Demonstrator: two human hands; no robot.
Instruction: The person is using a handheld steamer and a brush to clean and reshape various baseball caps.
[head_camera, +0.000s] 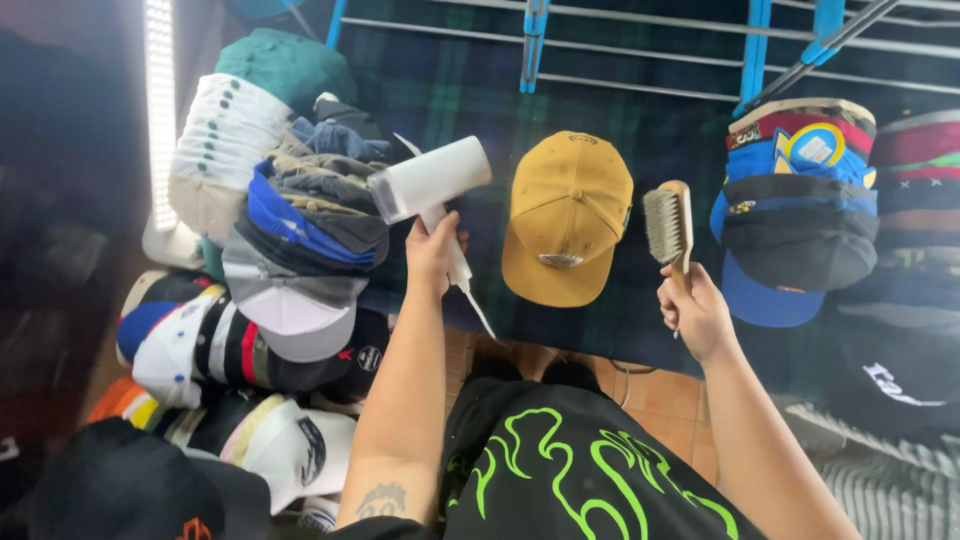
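Looking down from the head camera at two bare hands over a dark plaid cloth (600, 110) on a table. Left hand (432, 250) clenched round the handle of a white handheld steamer (428, 180), with its fat nose pointing left and a white cord (478, 305) hanging down from the handle. Right hand (695, 310) clenched round the handle of a wooden brush (668, 225), bristles facing left, held up just beside the cap. Lying flat on the cloth between the two hands, a mustard yellow cap (565, 215) with its brim pointing toward the body, touching neither hand. Piled at the left, a big heap of caps (290, 230) in white, blue, grey and black. Stacked at the right, more caps (795, 200) in red, blue and black. Across the top, a drying rack (640, 50) with grey bars and blue clips. Low down, black clothes with green squiggles (570, 460) above an orange tiled floor (670, 395).
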